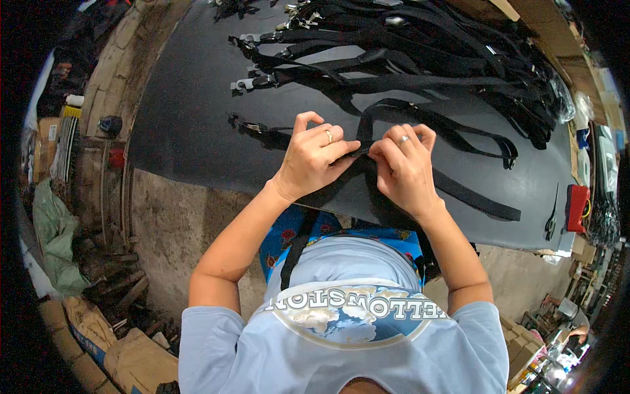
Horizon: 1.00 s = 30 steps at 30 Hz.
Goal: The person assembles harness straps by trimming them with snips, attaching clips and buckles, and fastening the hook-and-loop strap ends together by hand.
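A black webbing strap [476, 199] lies across the dark table, its flat tail running off to the right and a loop of it standing up beyond my hands. My left hand [315, 156] pinches the strap between thumb and forefinger, with the other fingers curled. Close beside it, my right hand [403, 164] pinches the same strap, fingertips pointing down. Whatever small part sits between the fingertips is hidden. Past my left hand, a strap end with a metal clip [252, 126] rests on the table.
Many black straps [420, 56] with metal clips [252, 83] are heaped along the far side of the dark tabletop [190, 118]. Scissors [552, 213] and a red box [577, 208] lie at the right edge. Sacks and scrap wood [131, 285] lie on the floor at left.
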Tool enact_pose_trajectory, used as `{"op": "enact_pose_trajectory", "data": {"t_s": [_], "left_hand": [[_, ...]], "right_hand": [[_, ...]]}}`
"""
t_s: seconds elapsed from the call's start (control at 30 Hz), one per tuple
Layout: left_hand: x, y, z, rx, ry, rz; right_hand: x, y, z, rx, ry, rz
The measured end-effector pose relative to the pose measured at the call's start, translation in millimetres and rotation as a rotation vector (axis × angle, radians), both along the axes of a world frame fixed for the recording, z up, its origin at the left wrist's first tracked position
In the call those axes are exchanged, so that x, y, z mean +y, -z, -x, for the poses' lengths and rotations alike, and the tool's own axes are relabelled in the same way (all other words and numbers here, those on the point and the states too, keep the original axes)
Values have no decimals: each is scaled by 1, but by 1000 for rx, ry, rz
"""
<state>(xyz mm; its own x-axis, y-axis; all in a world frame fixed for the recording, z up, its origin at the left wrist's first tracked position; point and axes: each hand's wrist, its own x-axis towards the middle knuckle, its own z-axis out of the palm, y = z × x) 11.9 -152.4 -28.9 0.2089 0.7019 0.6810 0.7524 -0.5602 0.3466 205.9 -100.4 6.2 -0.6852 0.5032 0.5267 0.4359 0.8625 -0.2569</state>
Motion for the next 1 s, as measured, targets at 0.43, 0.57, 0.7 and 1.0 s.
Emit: {"op": "enact_pose_trajectory", "data": {"t_s": [0.43, 0.57, 0.7, 1.0], "left_hand": [[-1, 0, 0, -19, -20, 20], [0, 1, 0, -15, -18, 10], [0, 1, 0, -10, -19, 20], [0, 1, 0, -16, -22, 14]], "right_hand": [[4, -12, -13, -26, -114, 290], [0, -4, -16, 82, -10, 187], [-2, 0, -6, 86, 4, 86], [0, 7, -2, -12, -28, -30]]}}
